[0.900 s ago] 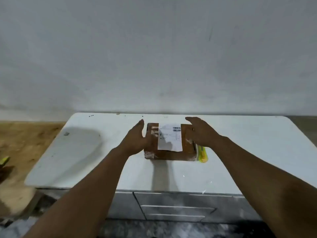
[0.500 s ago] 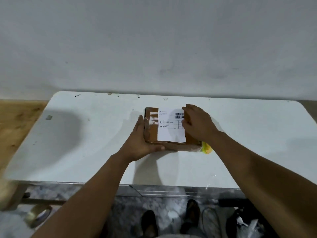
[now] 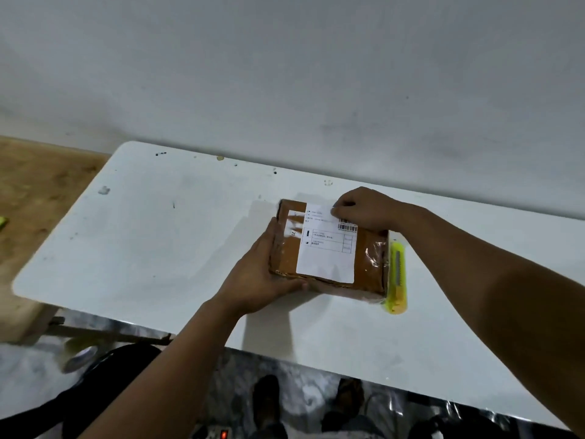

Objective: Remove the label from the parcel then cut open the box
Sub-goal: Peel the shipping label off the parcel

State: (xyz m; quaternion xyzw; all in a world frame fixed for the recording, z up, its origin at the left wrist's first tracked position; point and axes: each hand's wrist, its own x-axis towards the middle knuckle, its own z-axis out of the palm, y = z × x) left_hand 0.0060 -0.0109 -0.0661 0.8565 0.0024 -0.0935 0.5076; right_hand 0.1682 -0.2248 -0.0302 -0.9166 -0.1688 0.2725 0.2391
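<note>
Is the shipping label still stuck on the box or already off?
Still on: the label lies flat across the box top. The right hand fingers pinch at its far corner.

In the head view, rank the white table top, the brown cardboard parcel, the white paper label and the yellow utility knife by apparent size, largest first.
1. White table top
2. Brown cardboard parcel
3. White paper label, stuck on the parcel's top
4. Yellow utility knife, though the parcel partly hides it, so its full size is unsure
</note>
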